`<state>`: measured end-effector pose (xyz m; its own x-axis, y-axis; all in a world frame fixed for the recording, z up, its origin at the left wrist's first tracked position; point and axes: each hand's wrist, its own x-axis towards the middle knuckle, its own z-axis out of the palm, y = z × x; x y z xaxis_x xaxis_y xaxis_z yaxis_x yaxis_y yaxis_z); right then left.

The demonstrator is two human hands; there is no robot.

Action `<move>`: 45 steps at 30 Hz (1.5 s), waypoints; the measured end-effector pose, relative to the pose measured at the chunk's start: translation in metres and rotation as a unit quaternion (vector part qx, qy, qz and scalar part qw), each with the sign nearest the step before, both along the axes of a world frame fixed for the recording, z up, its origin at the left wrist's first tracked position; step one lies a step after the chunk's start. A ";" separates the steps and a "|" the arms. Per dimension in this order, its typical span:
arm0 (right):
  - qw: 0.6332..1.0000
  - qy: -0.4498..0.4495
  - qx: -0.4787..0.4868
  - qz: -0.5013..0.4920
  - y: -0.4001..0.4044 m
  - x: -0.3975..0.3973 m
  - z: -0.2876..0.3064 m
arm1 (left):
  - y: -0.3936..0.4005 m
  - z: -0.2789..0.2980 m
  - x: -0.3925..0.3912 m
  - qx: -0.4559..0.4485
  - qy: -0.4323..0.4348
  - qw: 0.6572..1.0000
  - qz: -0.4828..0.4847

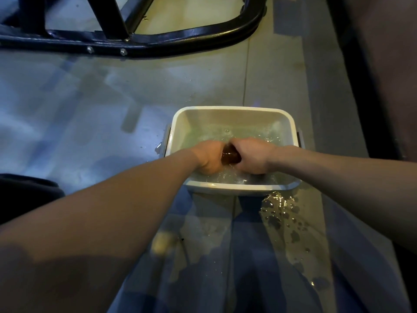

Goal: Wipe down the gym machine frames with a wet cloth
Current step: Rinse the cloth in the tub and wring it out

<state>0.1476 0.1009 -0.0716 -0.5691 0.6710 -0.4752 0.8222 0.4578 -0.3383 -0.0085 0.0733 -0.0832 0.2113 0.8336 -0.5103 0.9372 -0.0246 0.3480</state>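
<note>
A white rectangular bucket (232, 110) stands on the floor, partly filled with rippling water. Over it both hands hold a wet, dark orange-brown cloth (230, 156) bunched into a short roll. My left hand (208, 157) grips its left end and my right hand (253, 155) grips its right end, fists close together just above the water. Most of the cloth is hidden inside the fists. The black gym machine frame (180, 39) runs across the top of the view, a curved tube with two bolts near its left part.
A puddle of spilled water (282, 213) spreads on the tiled floor just in front of the bucket's right corner. A dark wall base (361, 86) runs along the right. Dark clothing (24, 190) shows at the left edge.
</note>
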 end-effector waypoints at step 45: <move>0.998 -0.008 0.057 0.006 -0.002 0.014 0.017 | 0.005 0.021 -0.014 -0.006 0.044 0.999 -0.007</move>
<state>0.1615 0.0991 -0.0546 -0.5695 0.7146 -0.4062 0.8219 0.5014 -0.2703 -0.0220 0.0779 -0.0622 0.1769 0.8242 -0.5379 0.9638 -0.0344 0.2642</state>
